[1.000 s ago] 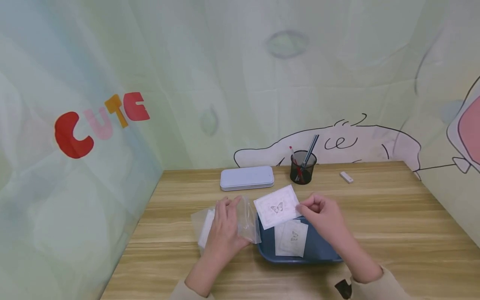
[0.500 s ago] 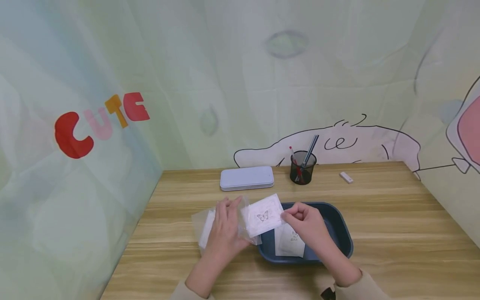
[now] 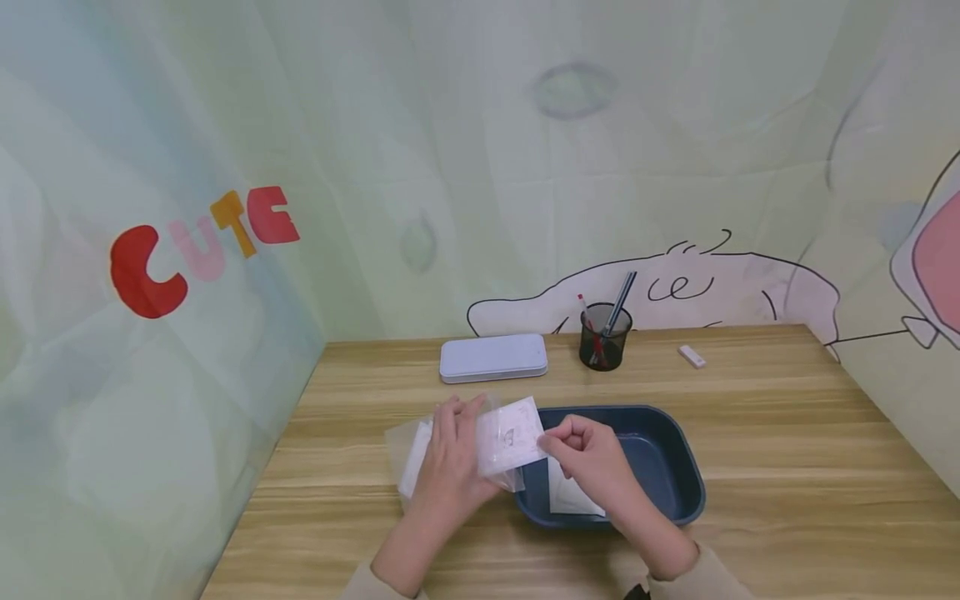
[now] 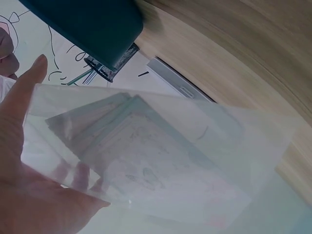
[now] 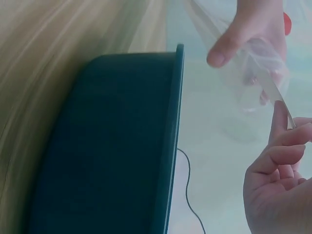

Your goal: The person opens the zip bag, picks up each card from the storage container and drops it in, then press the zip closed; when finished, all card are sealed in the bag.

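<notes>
Left hand (image 3: 450,462): palm down, fingers gripping clear sleeve (image 3: 420,450). Right hand (image 3: 588,458): fingertips pinching 1 butterfly card (image 3: 512,436), long axis pointing left into sleeve mouth.

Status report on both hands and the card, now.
Left hand grips clear sleeve. Right hand pinches butterfly card, part-way into sleeve mouth. More cards in blue tray. Nothing blocking.

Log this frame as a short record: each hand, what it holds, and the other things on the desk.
left hand: holds a clear plastic sleeve open, just left of the tray
right hand: pinches a white butterfly card, its left part inside the sleeve mouth
tray: dark blue, on the wooden desk, more cards inside
behind: pale tin case, mesh pen cup, small white eraser
</notes>
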The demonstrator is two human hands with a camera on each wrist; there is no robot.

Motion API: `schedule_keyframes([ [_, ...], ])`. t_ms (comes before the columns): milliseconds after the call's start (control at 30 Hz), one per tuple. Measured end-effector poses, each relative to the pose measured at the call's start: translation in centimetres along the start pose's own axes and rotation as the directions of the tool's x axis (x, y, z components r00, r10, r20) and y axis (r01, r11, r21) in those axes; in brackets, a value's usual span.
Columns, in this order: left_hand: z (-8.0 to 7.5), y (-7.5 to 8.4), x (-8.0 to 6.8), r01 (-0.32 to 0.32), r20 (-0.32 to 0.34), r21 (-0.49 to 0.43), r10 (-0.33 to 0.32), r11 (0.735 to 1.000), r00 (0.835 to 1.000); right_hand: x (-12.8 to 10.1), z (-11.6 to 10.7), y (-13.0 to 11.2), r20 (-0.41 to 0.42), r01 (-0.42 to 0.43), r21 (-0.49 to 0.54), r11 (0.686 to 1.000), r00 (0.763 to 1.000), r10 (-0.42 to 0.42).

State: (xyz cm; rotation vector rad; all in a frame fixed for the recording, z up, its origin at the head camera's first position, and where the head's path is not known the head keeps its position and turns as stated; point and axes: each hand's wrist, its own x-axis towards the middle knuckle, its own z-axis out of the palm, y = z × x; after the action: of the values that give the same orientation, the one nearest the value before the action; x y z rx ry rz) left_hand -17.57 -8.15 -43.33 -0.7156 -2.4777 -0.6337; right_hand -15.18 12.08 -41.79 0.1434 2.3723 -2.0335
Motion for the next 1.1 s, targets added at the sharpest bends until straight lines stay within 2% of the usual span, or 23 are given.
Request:
schedule_keyframes([
  [367, -0.1, 0.2, 0.0, 0.006, 0.024, -0.022, -0.005, 1.0, 1.0, -0.1, 2.0, 0.4, 0.108, 0.043, 0.005, 0.999, 0.993, -0.043],
  [667, -0.1, 0.2, 0.0, -0.017, 0.007, -0.013, 0.017, 1.0, 1.0, 0.3, 2.8, 1.0, 0.178, 0.1, -0.027, 0.995, 0.98, -0.093],
  [900, 0.1, 0.1, -0.1, -0.023, 0.002, -0.016, 0.023, 1.0, 1.0, 0.6, 2.0, 0.9, 0.228, 0.193, -0.113, 0.975, 0.96, -0.163],
  [1100, 0.1, -0.1, 0.0, 0.0, 0.009, 0.008, 0.0, 1.0, 1.0, 1.1, -0.1, -0.2, 0.166, 0.269, -0.243, 0.932, 0.958, -0.233],
])
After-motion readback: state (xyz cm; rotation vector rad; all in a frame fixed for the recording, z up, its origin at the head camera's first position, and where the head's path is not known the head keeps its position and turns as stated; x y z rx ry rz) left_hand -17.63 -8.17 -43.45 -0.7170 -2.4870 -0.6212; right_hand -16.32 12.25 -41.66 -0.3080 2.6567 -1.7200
